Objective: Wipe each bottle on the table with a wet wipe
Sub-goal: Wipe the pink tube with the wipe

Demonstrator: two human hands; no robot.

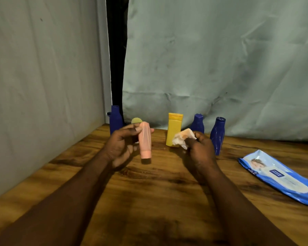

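Note:
My left hand grips a pink tube bottle near its upper end, cap pointing down, held above the wooden table. My right hand pinches a crumpled white wet wipe, a short gap to the right of the pink bottle. Along the back stand a dark blue bottle at the left, a yellow bottle in the middle, and two more dark blue bottles to the right. A greenish round top peeks out behind my left hand.
A blue pack of wet wipes lies flat on the table at the right. A pale cloth backdrop hangs behind the bottles and a wall closes off the left side.

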